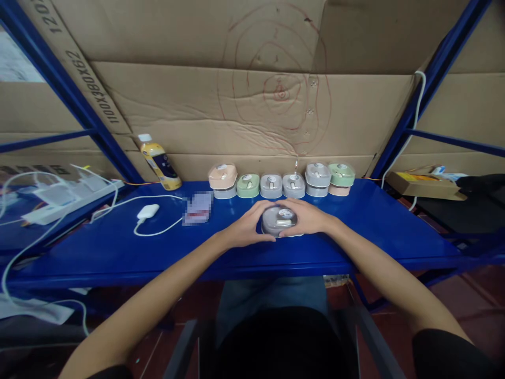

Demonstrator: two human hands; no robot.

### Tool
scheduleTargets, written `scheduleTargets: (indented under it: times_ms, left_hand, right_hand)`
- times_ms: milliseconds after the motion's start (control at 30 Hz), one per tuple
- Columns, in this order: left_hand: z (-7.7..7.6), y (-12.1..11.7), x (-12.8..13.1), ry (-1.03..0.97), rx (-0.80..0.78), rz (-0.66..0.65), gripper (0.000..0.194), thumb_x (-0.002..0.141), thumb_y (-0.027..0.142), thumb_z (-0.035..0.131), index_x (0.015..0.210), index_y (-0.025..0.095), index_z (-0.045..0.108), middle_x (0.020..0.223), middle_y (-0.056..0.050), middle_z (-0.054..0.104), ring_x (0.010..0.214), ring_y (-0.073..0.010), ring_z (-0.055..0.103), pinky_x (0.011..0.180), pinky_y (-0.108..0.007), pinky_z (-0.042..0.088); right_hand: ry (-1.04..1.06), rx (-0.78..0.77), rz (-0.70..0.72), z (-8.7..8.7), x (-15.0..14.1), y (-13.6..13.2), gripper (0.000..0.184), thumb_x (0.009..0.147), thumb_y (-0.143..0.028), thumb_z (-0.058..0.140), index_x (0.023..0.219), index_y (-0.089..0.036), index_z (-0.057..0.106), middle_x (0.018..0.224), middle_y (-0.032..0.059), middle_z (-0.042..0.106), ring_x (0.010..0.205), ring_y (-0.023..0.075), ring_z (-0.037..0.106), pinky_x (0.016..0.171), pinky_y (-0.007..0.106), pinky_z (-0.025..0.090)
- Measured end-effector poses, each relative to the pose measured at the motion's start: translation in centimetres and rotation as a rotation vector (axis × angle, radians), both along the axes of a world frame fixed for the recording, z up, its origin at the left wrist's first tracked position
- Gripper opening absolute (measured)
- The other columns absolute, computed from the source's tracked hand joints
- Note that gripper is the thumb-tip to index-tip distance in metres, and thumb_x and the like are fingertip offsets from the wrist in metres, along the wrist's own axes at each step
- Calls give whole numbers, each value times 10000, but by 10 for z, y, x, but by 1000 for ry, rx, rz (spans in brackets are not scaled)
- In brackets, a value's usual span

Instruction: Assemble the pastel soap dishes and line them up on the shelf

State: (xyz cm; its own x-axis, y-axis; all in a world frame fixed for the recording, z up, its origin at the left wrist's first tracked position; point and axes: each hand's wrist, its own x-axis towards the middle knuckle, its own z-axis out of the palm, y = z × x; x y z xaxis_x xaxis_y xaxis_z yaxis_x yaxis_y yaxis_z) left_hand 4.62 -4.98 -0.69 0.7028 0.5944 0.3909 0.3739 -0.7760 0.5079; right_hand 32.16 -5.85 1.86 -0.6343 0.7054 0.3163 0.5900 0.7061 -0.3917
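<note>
A small grey lidded plastic box with rounded corners, a round sticker and a pale bar on its top rests on the blue table in front of me. My left hand is curved round its left side, thumb along the near edge. From the right, my right hand grips the same box, its thumb against the front and its fingers over the back. Parts of the box's sides are hidden by my hands. Behind it stands a row of similar boxes, among them a green one and a grey one.
Stacked boxes stand at the row's ends, a peach one topping the left stack. Left are a yellow bottle, a pixelated item, a white charger case with cable and a power strip. Cardboard backs the blue table.
</note>
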Motion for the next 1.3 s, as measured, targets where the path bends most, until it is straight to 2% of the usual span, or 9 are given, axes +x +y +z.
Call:
scheduleTargets:
  times_ms: [100, 200, 300, 367, 433, 600, 867, 1133, 1300]
  left_hand:
    - [-7, 5, 4, -57, -89, 61, 1260, 740, 516, 1004, 1732, 236, 279, 1660, -245, 512, 1549, -445, 521, 1280, -660, 436]
    - [-7, 3, 5, -65, -126, 64, 1263, 795, 466, 957, 1769, 247, 183, 1581, -223, 599, 1471, -415, 604, 1250, -647, 466]
    - [-3, -2, 1, 2, -51, 39, 944, 902, 434, 855, 1715, 277, 402, 1586, -177, 581, 1481, -375, 589, 1271, -607, 456]
    - [-1, -5, -1, 73, 14, 22, 616, 993, 419, 750, 1582, 295, 619, 1625, -149, 525, 1531, -360, 532, 1299, -586, 433]
    - [0, -8, -3, 124, 51, 21, 443, 1056, 419, 659, 1478, 306, 727, 1646, -131, 485, 1559, -357, 494, 1311, -577, 425]
    - [0, 0, -9, 70, 96, 84, 431, 1097, 476, 569, 1433, 290, 766, 1646, -120, 479, 1559, -349, 492, 1318, -549, 433]
    - [0, 34, -48, -3, 116, 418, 523, 1067, 598, 529, 1252, 207, 823, 1448, -139, 625, 1413, -363, 607, 1275, -584, 463]
    - [-2, -7, -12, 66, 96, 128, 442, 1083, 502, 587, 1419, 259, 741, 1635, -142, 494, 1535, -354, 529, 1307, -540, 449]
    - [-6, -15, 0, 93, 11, 92, 632, 1003, 499, 728, 1554, 231, 575, 1658, -181, 490, 1528, -374, 550, 1293, -555, 466]
  right_hand:
    - [86, -22, 42, 3, -2, 0, 999, 759, -635, 937, 1605, -252, 570, 1501, 160, 700, 1348, 372, 694, 1148, 578, 557]
    - [169, -68, -11, 12, 14, 7, 905, 779, -639, 915, 1542, -249, 623, 1498, 152, 709, 1344, 374, 700, 1151, 585, 559]
    - [243, -73, -159, 18, 44, 17, 801, 859, -648, 836, 1510, -227, 635, 1474, 154, 719, 1312, 370, 715, 1137, 579, 571]
    - [249, -34, -297, 18, 62, 24, 760, 904, -661, 779, 1504, -218, 631, 1385, 151, 758, 1229, 375, 743, 1081, 585, 599]
    - [232, 3, -406, 16, 72, 30, 739, 917, -674, 755, 1482, -212, 639, 1287, 148, 788, 1144, 381, 759, 1018, 593, 619]
    - [216, 13, -435, 12, 69, 31, 752, 895, -692, 778, 1439, -190, 646, 1252, 147, 797, 1085, 357, 763, 982, 563, 625]
    - [102, -46, -424, 11, 68, 32, 810, 890, -747, 776, 1462, -187, 647, 1256, 163, 804, 1079, 368, 784, 952, 548, 638]
    - [177, -1, -399, 10, 61, 29, 771, 951, -751, 696, 1498, -210, 644, 1344, 164, 781, 1169, 376, 772, 1026, 577, 625]
    - [182, 42, -259, 13, 45, 20, 894, 867, -711, 811, 1554, -175, 613, 1477, 196, 715, 1312, 393, 717, 1135, 587, 571]
